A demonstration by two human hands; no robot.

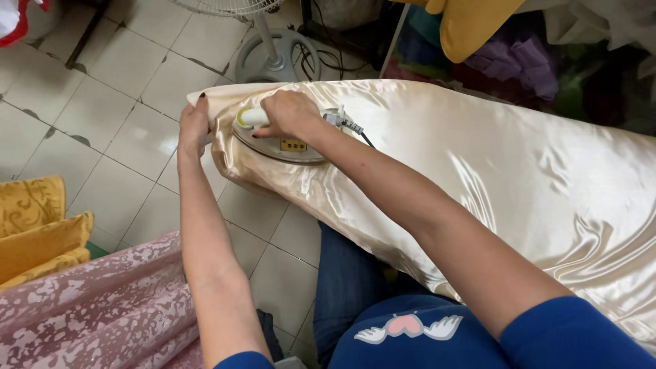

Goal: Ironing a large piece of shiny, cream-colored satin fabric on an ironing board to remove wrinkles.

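Head cam looking straight down at the cream satin fabric (478,171) spread over what looks like an ironing board, so I'll place everything off that. Iron (280,140) sits flat on the narrow end of the satin, soleplate down, cord (355,130) trailing off its back toward the wide part of the cloth. Right hand (290,113) is on top of the iron, fingers curled tight round the pale handle, dark nail polish showing. Left hand (193,126) is at the very tip of the satin, just beside the iron's nose, fingers pressed together and hooked over the fabric's edge, pinning it down. Past the tip of the satin stands a fan base (277,58) on the tiled floor (130,130). Off the satin's near side, lower down, there's a pink patterned cloth (102,307) and some folded yellow cloth (37,229).
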